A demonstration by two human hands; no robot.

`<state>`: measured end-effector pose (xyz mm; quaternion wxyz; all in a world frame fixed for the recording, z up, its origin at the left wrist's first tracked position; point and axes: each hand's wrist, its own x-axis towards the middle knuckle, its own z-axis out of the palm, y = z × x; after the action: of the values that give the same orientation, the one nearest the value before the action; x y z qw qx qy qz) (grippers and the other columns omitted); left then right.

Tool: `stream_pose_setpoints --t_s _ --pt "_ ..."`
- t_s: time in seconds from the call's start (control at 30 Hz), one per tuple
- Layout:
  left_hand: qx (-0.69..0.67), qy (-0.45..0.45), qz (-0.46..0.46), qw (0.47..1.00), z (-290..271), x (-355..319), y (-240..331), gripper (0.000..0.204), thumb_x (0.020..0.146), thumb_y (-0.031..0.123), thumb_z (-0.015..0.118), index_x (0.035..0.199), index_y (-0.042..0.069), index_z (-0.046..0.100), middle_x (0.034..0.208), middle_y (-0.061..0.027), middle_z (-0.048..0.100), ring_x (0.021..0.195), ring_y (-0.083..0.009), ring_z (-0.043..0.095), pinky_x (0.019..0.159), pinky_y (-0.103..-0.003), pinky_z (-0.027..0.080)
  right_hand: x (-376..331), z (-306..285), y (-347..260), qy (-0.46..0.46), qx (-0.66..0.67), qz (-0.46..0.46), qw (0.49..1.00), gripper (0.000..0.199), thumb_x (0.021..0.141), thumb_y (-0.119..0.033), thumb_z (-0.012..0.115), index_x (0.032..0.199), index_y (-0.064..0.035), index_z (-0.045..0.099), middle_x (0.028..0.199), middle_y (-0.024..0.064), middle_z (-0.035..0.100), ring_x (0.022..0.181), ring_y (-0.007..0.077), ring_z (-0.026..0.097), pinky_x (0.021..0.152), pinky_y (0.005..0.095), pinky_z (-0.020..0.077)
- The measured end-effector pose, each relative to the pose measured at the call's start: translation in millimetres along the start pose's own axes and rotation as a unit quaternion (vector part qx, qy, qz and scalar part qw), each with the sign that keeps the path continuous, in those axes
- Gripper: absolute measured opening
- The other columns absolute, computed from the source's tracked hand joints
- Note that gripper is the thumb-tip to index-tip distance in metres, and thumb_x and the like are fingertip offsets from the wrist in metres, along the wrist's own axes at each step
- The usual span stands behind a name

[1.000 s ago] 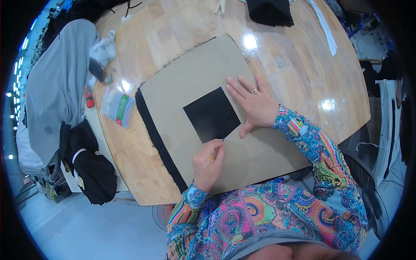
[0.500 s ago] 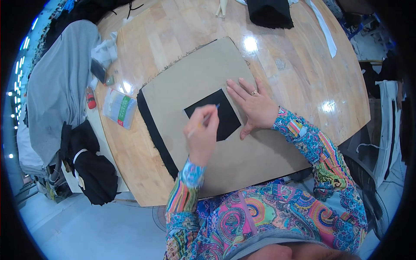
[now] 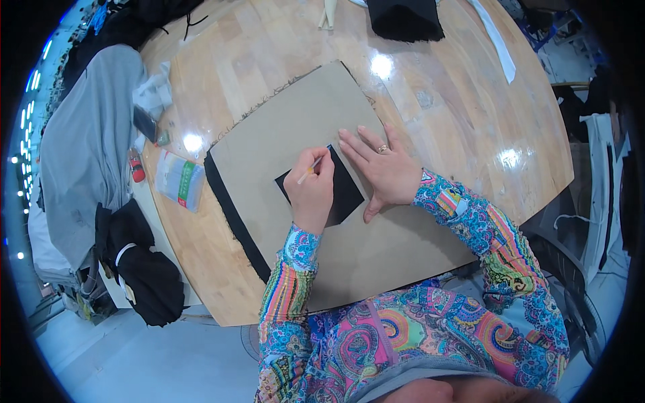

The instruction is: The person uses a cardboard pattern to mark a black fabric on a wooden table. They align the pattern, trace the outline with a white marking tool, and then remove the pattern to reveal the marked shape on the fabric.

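Observation:
A black square patch (image 3: 344, 193) lies on a large tan sheet of fabric (image 3: 289, 141) spread over the wooden table (image 3: 255, 60). My left hand (image 3: 310, 191) is closed around a thin pale marking stick (image 3: 312, 166), whose tip touches the patch's far corner. My right hand (image 3: 384, 171) lies flat with fingers spread, pressing the patch's right side; it wears a ring. A black fabric strip (image 3: 232, 215) runs along the tan sheet's left edge.
A clear plastic packet (image 3: 179, 180), a small red bottle (image 3: 136, 166) and a dark phone (image 3: 144, 123) sit at the table's left edge. Grey cloth (image 3: 84, 144) hangs over a chair; a black bag (image 3: 144, 275) sits below. Black fabric (image 3: 405, 19) and a white strip (image 3: 496, 40) lie far.
My left hand has travelled from the patch's near edge up to its far corner with the stick. My right hand stays pressed on the patch.

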<state>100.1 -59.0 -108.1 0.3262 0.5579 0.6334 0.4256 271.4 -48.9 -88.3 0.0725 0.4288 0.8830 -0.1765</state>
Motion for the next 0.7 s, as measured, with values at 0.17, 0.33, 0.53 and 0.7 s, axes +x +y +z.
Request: stream_pose_setpoints --t_s 0.17,0.33,0.53,0.7 --pt "0.024 0.000 0.021 1.000 1.4 1.0 -0.2 0.008 0.087 0.007 0.063 0.090 0.000 0.064 0.074 -0.0046 0.065 0.066 -0.0063 0.058 0.059 -0.023 0.047 0.9 0.7 0.3 0.000 0.002 0.002 1.000 0.133 0.044 -0.061 0.082 0.146 -0.0017 0.021 0.154 0.0098 0.014 0.142 0.0313 0.014 0.109 0.0633 0.0130" --pt "0.080 -0.018 0.090 0.993 0.0 -5.1 2.3 0.007 0.082 0.004 0.062 0.089 0.001 0.061 0.079 -0.0131 0.063 0.068 -0.0271 0.062 0.061 -0.034 0.049 1.1 -0.2 -0.5 -0.004 0.005 0.001 1.000 0.134 0.043 -0.060 0.083 0.146 -0.0014 0.020 0.155 0.0101 0.014 0.142 0.0320 0.014 0.109 0.0632 0.0118" --pt "0.097 -0.097 0.172 0.975 -7.1 -41.1 10.1 0.012 0.079 0.002 0.062 0.091 0.002 0.059 0.087 -0.0125 0.063 0.079 -0.0304 0.062 0.066 -0.038 0.049 0.7 6.2 2.6 0.017 0.032 -0.006 0.999 0.134 0.042 -0.055 0.085 0.146 -0.0013 0.019 0.154 0.0112 0.014 0.142 0.0334 0.014 0.109 0.0634 0.0103" --pt "0.092 -0.142 0.158 0.973 -12.8 -63.4 23.6 0.010 0.077 -0.001 0.064 0.086 0.001 0.060 0.087 -0.0132 0.066 0.077 -0.0298 0.064 0.066 -0.036 0.051 1.8 7.7 1.3 0.028 0.012 -0.003 1.000 0.129 0.045 -0.051 0.085 0.146 -0.0018 0.021 0.154 0.0114 0.016 0.141 0.0331 0.017 0.109 0.0631 0.0109"
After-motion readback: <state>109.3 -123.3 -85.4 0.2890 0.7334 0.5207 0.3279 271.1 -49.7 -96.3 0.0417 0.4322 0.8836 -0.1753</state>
